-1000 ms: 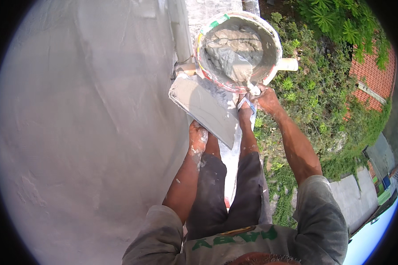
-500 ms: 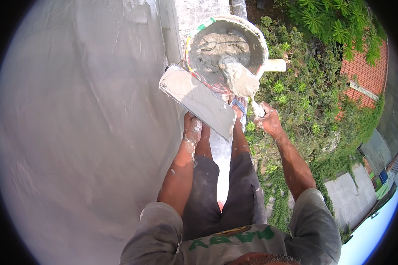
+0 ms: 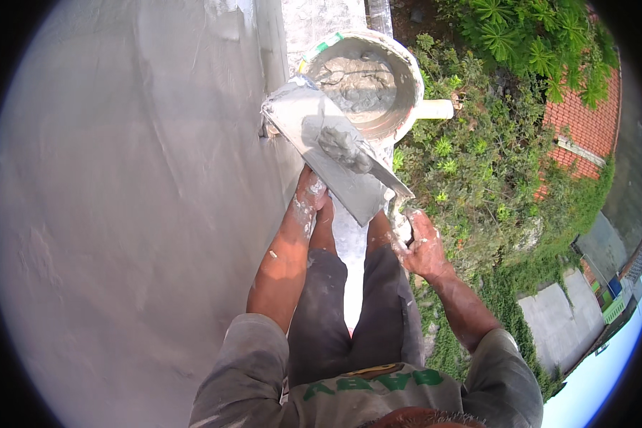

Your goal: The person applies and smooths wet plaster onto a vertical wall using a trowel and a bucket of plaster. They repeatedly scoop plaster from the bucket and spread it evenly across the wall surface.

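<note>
Wrapping its fingers around the whitish, mortar-caked handle of a trowel [image 3: 391, 176], the right hand [image 3: 424, 246] sits on the near, right-hand side of the bucket [image 3: 411, 85], well clear of the rim. The trowel's blade slants up from the handle toward the bucket, its edge against a wet grey lump of mortar [image 3: 344, 148] lying on a flat board [image 3: 339, 189]. This board is tilted across the bucket's near left side, covering part of the rim in this view; whether the two touch, I cannot tell. Under the board's near edge, on the body side of the bucket, is the left hand [image 3: 312, 189], spattered with white; its fingers are hidden, so I cannot tell how they close. Inside the bucket lies more grey mortar [image 3: 357, 84], rough on top. A pale pole end [image 3: 435, 109] juts out just right of the bucket, and a whitish plank [image 3: 324, 18] extends beyond it. Left of the bucket spreads a broad, smooth grey surface [image 3: 135, 178]. To its right grow green shrubs [image 3: 478, 157], and farther right is a red tiled roof [image 3: 578, 121].
</note>
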The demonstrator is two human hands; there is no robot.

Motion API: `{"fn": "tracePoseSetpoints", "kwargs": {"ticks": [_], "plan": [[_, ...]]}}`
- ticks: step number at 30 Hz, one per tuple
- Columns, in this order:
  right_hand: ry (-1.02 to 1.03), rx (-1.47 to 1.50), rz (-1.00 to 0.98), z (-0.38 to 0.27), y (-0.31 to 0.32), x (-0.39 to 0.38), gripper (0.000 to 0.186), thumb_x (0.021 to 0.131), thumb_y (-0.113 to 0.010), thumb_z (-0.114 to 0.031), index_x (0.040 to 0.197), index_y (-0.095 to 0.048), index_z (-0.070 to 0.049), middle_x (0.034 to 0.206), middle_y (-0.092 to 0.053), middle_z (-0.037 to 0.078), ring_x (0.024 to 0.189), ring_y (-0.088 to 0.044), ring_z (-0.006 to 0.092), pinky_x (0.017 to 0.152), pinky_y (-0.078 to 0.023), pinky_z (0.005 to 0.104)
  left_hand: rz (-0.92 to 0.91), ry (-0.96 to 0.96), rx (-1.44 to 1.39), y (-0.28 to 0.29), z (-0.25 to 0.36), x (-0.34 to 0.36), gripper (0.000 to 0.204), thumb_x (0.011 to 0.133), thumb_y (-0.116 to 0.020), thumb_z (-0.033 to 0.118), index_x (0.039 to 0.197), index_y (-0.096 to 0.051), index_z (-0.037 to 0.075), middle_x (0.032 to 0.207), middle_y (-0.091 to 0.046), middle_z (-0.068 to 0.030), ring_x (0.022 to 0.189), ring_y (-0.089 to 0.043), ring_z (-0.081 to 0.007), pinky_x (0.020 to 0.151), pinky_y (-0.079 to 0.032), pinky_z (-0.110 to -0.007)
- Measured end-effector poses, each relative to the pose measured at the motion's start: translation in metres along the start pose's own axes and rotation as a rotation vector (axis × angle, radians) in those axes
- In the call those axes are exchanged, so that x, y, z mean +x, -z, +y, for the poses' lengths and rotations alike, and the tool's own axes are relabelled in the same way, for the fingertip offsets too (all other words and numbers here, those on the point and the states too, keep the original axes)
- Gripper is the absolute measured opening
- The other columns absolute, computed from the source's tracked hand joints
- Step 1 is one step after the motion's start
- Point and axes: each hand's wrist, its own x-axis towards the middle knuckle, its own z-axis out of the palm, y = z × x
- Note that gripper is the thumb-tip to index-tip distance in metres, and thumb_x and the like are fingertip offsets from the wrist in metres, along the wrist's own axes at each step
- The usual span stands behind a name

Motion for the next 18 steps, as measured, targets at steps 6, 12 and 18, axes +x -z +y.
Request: {"fn": "tracePoseSetpoints", "kwargs": {"ticks": [6,12,18], "plan": [[-0.071,0.104,-0.059,-0.041,-0.002,-0.019,0.063,0.074,-0.063,-0.009,0.130,-0.034,-0.001,0.119,-0.052,0.026,0.082,-0.062,0.0423,0.067,-0.053,0.0466,-0.115,0.130,-0.118,0.008,-0.007,0.008,0.044,0.088,-0.063,0.030,0.123,-0.049,0.007,0.109,-0.058,-0.0089,0.100,-0.059,-0.0238,0.088,-0.050,-0.040],[-0.126,0.188,-0.141,-0.046,0.005,-0.007,0.060,0.071,-0.063,-0.007,0.125,-0.038,0.000,0.113,-0.055,0.027,0.082,-0.061,0.0438,0.069,-0.052,0.0461,-0.205,0.078,-0.233,0.012,-0.002,0.008,0.046,0.086,-0.066,0.027,0.124,-0.050,0.006,0.114,-0.058,-0.0079,0.102,-0.058,-0.0220,0.087,-0.050,-0.039],[-0.264,0.283,-0.038,-0.019,0.025,0.056,0.038,0.075,-0.066,-0.011,0.108,-0.050,0.000,0.088,-0.060,0.019,0.083,-0.060,0.0393,0.071,-0.049,0.0436,-0.117,0.157,-0.106,-0.004,0.036,0.006,0.047,0.084,-0.068,0.029,0.123,-0.053,0.006,0.114,-0.060,-0.0085,0.102,-0.060,-0.0224,0.088,-0.050,-0.040]]}}
